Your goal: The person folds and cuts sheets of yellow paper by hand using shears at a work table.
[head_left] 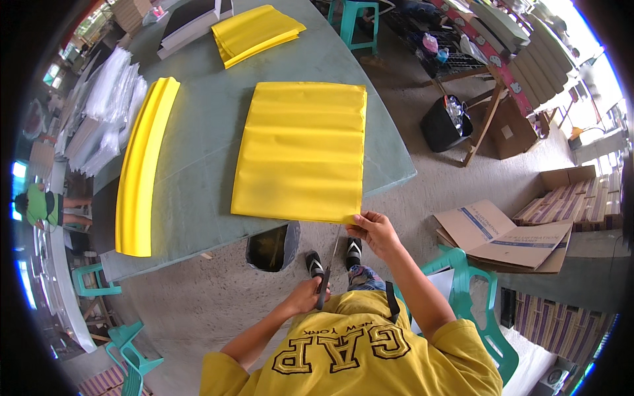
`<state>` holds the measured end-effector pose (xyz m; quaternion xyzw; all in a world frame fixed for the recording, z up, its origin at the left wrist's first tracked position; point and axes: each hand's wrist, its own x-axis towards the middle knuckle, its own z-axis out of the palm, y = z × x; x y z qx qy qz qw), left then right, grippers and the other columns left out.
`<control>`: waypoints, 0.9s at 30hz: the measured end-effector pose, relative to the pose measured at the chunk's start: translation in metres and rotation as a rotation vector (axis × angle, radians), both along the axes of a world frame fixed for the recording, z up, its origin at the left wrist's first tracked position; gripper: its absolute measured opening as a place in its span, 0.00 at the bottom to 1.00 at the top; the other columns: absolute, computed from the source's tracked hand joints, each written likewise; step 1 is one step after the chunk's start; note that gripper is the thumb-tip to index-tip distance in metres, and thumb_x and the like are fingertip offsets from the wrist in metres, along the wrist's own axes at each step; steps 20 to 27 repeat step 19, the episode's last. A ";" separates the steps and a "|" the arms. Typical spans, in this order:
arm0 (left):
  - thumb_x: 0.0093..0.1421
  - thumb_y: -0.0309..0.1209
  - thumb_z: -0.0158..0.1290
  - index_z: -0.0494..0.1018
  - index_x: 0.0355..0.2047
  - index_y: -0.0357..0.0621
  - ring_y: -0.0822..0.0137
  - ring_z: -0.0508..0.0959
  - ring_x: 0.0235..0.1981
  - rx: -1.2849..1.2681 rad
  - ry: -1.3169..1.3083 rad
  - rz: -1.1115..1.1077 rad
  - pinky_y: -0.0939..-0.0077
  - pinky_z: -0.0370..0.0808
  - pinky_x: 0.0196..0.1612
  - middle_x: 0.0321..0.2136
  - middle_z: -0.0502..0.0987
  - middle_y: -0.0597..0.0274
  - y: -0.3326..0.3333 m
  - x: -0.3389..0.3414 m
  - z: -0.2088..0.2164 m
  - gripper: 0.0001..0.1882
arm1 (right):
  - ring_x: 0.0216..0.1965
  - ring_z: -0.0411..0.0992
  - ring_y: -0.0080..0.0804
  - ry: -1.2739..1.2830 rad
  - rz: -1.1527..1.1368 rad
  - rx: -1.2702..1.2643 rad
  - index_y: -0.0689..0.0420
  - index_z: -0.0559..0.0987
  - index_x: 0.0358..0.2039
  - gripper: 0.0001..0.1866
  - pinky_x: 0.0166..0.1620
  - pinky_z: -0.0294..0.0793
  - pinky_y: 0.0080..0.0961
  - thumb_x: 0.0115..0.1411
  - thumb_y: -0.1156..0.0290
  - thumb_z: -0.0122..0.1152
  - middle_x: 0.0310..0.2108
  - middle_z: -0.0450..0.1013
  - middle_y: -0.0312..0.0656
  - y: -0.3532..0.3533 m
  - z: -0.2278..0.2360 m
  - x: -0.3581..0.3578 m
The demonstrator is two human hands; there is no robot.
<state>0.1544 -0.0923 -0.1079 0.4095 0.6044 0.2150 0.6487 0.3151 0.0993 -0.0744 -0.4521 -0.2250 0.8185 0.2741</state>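
A rectangular stack of yellow sheets (300, 152), with soft creases across it, lies on the grey-green table (198, 178). Its near right corner sticks out past the table edge, and my right hand (374, 232) pinches it between thumb and fingers. My left hand (306, 295) is closed round the dark handle of what looks like a knife (323, 288). Its thin blade points up and away from me, below the table edge and apart from the sheets. Whether the yellow pile is folded or separate sheets I cannot tell.
A curved yellow strip of folded sheets (145, 168) and a folded yellow pile (257, 32) share the table with clear plastic bags (105, 105). Beneath the near edge stands a dark bin (272, 247). Flattened cartons (502, 231) and a green chair (485, 317) are to my right.
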 end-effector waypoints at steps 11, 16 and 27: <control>0.45 0.38 0.54 0.69 0.34 0.33 0.71 0.73 0.28 0.064 -0.078 0.070 0.79 0.69 0.32 0.25 0.74 0.60 0.049 0.029 0.045 0.21 | 0.26 0.73 0.24 -0.056 0.011 0.067 0.60 0.73 0.29 0.07 0.30 0.76 0.19 0.53 0.71 0.60 0.24 0.72 0.37 -0.001 0.011 0.006; 0.45 0.37 0.54 0.70 0.34 0.34 0.70 0.73 0.25 0.018 0.045 -0.024 0.78 0.69 0.31 0.25 0.74 0.60 0.062 0.031 0.026 0.20 | 0.28 0.73 0.26 -0.067 -0.039 0.040 0.62 0.73 0.31 0.08 0.32 0.76 0.21 0.53 0.72 0.59 0.26 0.73 0.39 -0.008 -0.002 0.006; 0.46 0.44 0.51 0.71 0.27 0.33 0.58 0.76 0.26 0.086 0.022 0.057 0.69 0.69 0.32 0.22 0.74 0.47 0.058 0.034 0.008 0.21 | 0.28 0.74 0.27 -0.125 -0.093 0.108 0.64 0.71 0.39 0.15 0.32 0.77 0.22 0.52 0.71 0.60 0.29 0.73 0.41 -0.014 -0.010 0.004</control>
